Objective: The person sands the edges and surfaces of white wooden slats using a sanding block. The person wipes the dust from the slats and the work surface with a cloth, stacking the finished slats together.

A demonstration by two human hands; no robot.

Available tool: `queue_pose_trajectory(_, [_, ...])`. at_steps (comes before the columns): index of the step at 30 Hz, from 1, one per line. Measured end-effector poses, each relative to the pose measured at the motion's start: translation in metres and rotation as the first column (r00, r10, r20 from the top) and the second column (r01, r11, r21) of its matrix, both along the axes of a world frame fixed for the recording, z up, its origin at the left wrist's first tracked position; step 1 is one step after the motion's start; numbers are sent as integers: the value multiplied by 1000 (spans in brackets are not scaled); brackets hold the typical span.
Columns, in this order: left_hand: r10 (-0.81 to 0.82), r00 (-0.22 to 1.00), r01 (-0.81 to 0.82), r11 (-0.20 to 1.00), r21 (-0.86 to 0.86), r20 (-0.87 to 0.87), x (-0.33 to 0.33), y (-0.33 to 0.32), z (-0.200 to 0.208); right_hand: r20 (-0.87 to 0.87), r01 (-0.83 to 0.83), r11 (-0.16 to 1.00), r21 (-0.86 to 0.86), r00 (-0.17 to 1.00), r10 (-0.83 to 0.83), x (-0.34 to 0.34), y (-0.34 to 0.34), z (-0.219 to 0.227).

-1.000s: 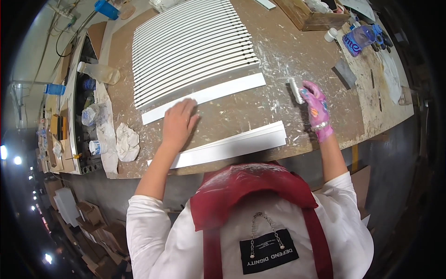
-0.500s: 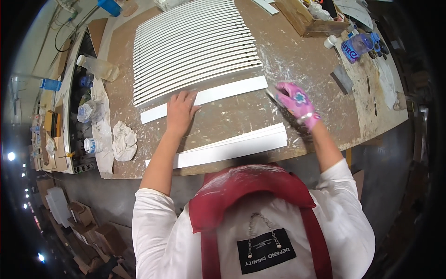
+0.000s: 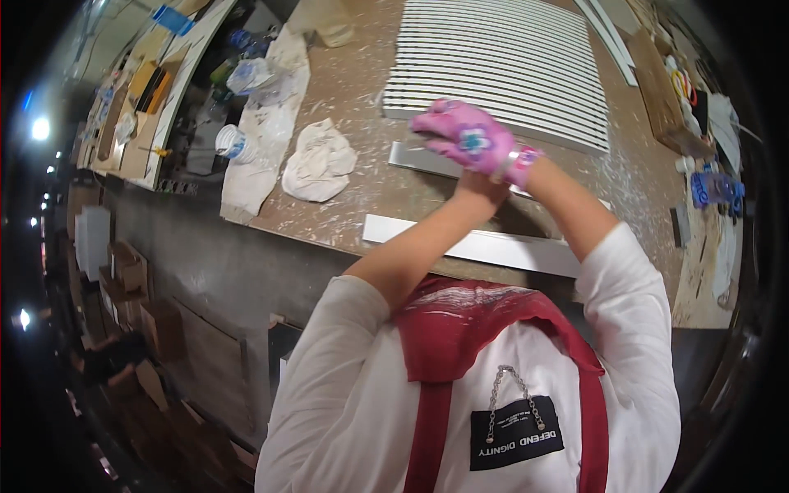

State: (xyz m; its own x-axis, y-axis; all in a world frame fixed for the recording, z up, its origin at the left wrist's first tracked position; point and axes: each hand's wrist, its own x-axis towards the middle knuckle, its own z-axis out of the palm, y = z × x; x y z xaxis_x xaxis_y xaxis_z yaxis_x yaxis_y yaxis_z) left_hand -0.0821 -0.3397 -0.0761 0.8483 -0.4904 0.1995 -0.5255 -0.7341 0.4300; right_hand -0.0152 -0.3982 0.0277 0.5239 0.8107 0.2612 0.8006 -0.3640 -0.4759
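A white strip lies on the worktable, just in front of a ribbed panel of white slats. In a pink flowered glove, my right hand is over the strip near its left end. Its fingers are curled, and what they hold, if anything, is hidden. My left hand is bare and rests at the strip's middle under the right wrist, which crosses over it. The left fingers are covered by the glove. Closer to me, more white strips lie along the table's front edge, partly behind my left forearm.
A crumpled white cloth lies at the left, beside a white cup and a cloudy plastic container. On the right are a wooden box, a grey block and a blue-labelled bottle.
My right hand has swung from the strip's right end to its left end, crossing over my left hand. The view has turned, so the table's things sit further right.
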Motion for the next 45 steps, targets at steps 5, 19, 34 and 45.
queue_pose_trajectory(5, [-260,845,-149,726,-672,-468,-2,6,-14,82,-201,887,-417,963,257,8,100,-10])
queue_pose_trajectory(19, [-222,971,225,974,26,-94,45,40,43,-106,575,809,119,818,-566,-11,-123,45])
queue_pose_trajectory(34, [-254,967,254,967,-29,-3,40,34,47,-355,952,304,-20,278,-893,-120,-275,-63])
queue_pose_trajectory(45, [-194,980,195,981,-5,39,39,37,27,-57,628,771,-105,770,-636,-61,-170,41])
